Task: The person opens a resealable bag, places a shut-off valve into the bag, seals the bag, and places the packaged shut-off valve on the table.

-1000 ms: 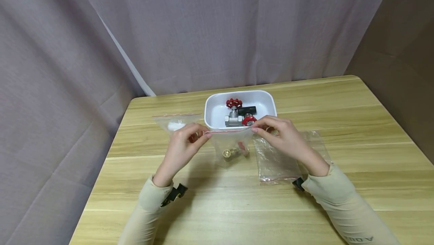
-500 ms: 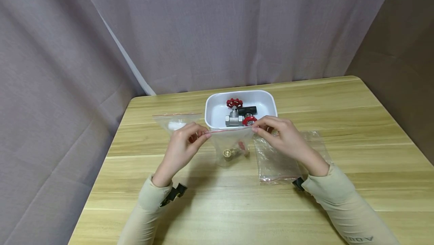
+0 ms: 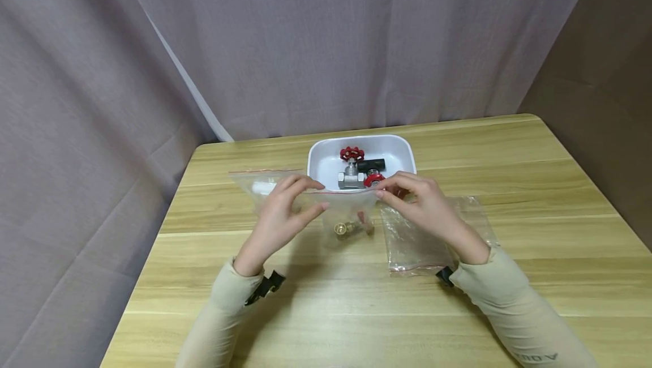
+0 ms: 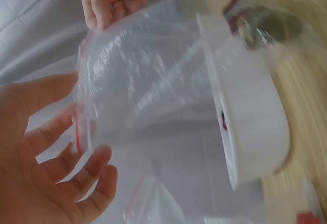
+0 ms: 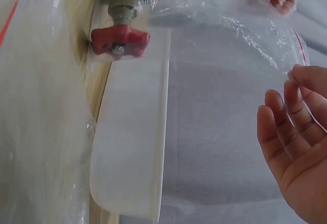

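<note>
Your right hand (image 3: 425,204) pinches the clear bag (image 3: 341,205) at two o'clock; left hand (image 3: 279,218) spread, astride its mouth at ten. Bag, brass valve (image 3: 343,230) inside, at tray's (image 3: 398,155) six. Probably sealing; next wants a left pinch along the red strip (image 3: 347,192).

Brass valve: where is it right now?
In the head view, near the centre, the brass valve sits low inside the clear bag that the right hand pinches, on the near side of the white tray and left of the flat bag.
</note>
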### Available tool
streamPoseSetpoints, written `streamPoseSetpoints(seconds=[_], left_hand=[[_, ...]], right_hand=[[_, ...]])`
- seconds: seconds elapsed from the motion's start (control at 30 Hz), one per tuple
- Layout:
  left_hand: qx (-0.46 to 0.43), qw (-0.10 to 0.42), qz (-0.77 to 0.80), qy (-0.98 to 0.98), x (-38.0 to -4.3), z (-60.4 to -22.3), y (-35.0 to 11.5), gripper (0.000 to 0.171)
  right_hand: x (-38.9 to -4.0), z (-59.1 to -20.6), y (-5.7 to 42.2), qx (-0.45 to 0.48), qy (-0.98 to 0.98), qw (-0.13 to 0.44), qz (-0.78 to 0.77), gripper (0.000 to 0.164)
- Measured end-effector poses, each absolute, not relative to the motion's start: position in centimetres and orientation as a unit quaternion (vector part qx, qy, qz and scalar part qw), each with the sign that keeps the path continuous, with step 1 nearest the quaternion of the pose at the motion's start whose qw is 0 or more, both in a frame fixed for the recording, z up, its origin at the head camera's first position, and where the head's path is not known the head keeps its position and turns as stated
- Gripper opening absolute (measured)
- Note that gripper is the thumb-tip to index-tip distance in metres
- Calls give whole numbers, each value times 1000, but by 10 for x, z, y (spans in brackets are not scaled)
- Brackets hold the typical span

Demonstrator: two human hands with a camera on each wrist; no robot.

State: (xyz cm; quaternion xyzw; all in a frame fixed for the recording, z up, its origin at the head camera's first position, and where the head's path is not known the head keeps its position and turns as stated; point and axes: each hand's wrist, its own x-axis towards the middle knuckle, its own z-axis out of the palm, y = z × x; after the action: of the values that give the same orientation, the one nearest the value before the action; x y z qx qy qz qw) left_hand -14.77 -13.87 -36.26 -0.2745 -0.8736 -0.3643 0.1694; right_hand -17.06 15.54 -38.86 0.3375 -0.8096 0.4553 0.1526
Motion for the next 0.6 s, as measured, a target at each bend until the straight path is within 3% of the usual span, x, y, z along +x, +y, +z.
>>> streamPoseSetpoints(seconds=[0.33, 0.6], left_hand=[[-362, 186, -297, -864, -158, -350, -95, 20], [-373, 167, -284, -867, -160, -352, -79, 8]], right_hand=[[-165, -386, 143, 353, -804, 155, 453, 17], [-160, -384, 143, 354, -809, 148, 444, 13]])
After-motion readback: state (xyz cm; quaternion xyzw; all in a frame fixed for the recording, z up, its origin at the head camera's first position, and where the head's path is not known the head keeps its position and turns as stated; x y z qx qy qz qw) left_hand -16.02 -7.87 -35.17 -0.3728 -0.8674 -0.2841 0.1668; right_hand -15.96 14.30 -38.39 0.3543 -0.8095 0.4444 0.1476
